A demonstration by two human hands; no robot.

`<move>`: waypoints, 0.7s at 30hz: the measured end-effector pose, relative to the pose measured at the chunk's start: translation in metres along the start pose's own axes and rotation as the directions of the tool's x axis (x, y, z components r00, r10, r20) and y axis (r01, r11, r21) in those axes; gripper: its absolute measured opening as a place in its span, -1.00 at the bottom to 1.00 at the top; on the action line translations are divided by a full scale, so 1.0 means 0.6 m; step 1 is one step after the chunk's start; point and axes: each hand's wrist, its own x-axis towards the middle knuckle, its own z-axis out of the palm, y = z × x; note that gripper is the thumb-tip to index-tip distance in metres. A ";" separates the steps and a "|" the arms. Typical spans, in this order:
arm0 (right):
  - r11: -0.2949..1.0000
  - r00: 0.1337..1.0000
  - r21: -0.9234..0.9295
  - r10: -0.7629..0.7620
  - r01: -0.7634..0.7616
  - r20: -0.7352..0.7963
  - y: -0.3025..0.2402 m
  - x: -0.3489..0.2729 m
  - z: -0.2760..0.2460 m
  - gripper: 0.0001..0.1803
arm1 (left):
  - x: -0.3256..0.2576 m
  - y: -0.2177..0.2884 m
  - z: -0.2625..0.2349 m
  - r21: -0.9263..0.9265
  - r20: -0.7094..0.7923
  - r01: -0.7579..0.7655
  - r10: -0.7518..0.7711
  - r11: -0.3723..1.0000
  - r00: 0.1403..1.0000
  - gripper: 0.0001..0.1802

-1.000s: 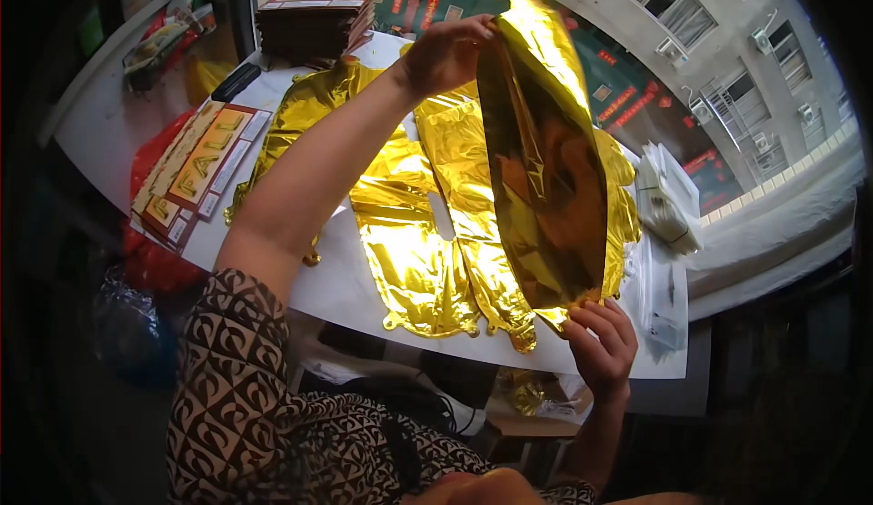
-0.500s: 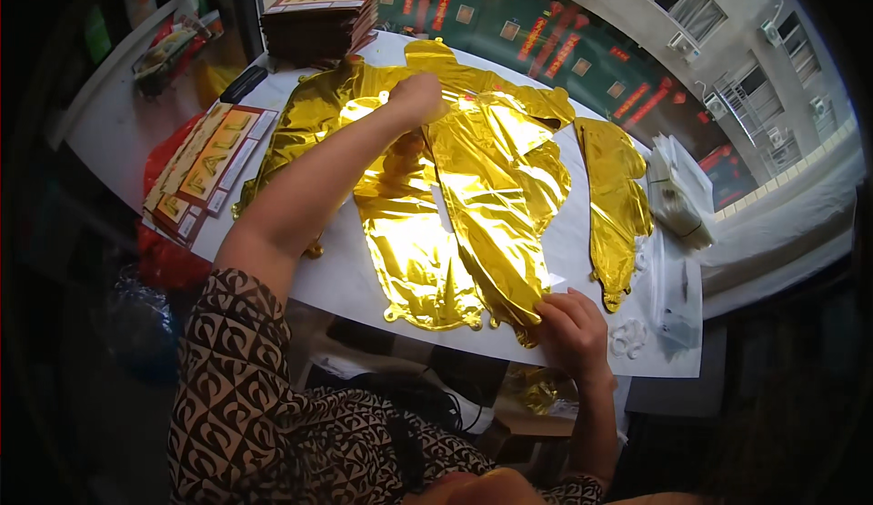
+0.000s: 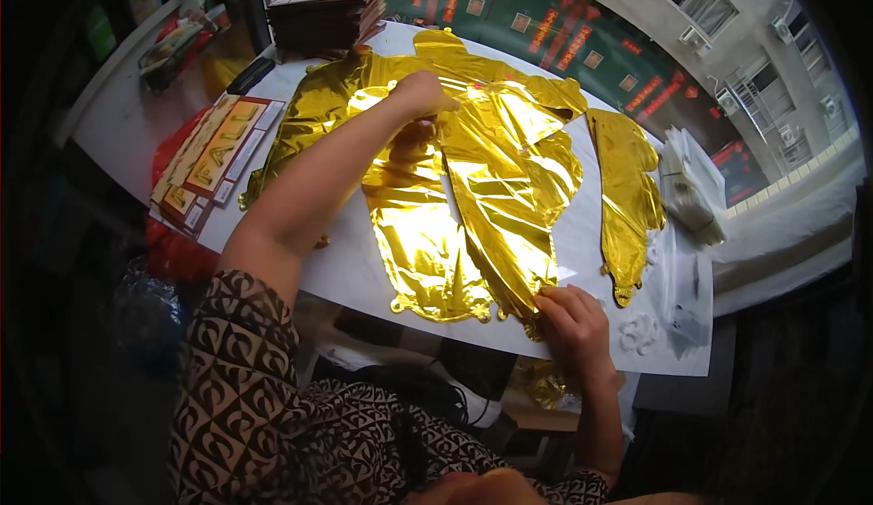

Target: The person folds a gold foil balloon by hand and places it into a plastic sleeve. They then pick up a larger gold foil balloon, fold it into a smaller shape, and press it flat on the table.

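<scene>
Shiny gold foil balloons (image 3: 414,250) lie flat and overlapping across the white table. My left hand (image 3: 423,96) is closed on the upper part of a long gold foil balloon (image 3: 505,196) that lies on top; its fingertips are partly hidden. At that balloon's lower corner, close to the table's front edge, my right hand (image 3: 573,319) pinches the foil between thumb and fingers. The balloon stretches between both hands, creased lengthwise. Apart from the pile, to the right, another folded gold foil balloon (image 3: 626,200) rests on the table.
Printed cards stand in a tall stack (image 3: 327,19) at the back left, with more cards (image 3: 214,160) fanned at the left edge. Clear plastic bags (image 3: 687,187) lie at the right, near small white rings (image 3: 638,334). A black object (image 3: 250,76) sits by the stack.
The whole view has shifted slightly, moving the table a little right and up. Both hands keep their grip on the balloon, nearly unmoved.
</scene>
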 end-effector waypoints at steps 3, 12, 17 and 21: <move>1.000 1.000 0.015 -0.005 0.006 -0.010 0.001 0.005 0.011 -0.70 | 0.022 -0.036 0.031 -0.441 0.115 0.000 0.057 0.898 0.992 -0.54; 0.998 0.999 0.060 0.023 -0.025 0.036 -0.007 0.007 -0.011 -0.61 | 0.018 -0.002 0.028 -0.674 0.027 -0.029 0.064 0.738 0.998 -0.68; 0.996 0.994 0.071 -0.054 0.047 0.098 -0.017 0.009 -0.019 -0.52 | 0.028 -0.007 -0.003 -0.464 0.136 -0.134 0.220 0.875 0.966 -0.76; 0.990 0.987 0.090 -0.118 0.108 0.109 -0.031 0.030 -0.006 -0.53 | 0.052 -0.036 -0.007 -0.510 0.165 -0.157 0.276 0.846 0.947 -0.70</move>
